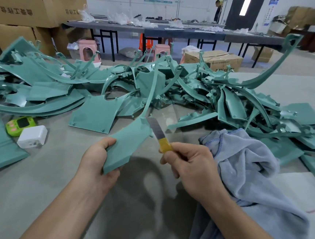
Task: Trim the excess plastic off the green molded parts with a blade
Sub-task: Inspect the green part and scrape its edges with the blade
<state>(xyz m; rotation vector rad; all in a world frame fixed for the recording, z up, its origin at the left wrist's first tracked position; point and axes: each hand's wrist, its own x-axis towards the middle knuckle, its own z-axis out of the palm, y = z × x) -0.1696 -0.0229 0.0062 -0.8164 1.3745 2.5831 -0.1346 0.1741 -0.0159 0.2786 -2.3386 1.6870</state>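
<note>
At centre frame, a curved green moulded plastic part point(124, 141) is gripped by the left hand point(97, 162) so its edge is offered to the yellow-taped steel blade point(156, 128), pinched in the right hand point(187, 164)

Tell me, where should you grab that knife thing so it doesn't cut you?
Hold the blade by its yellow-taped end, coming from the near side, as the right hand does. The bare metal points away toward the green part the left hand holds, so that end is likely sharp; the tape gives a covered spot to pinch.
</note>
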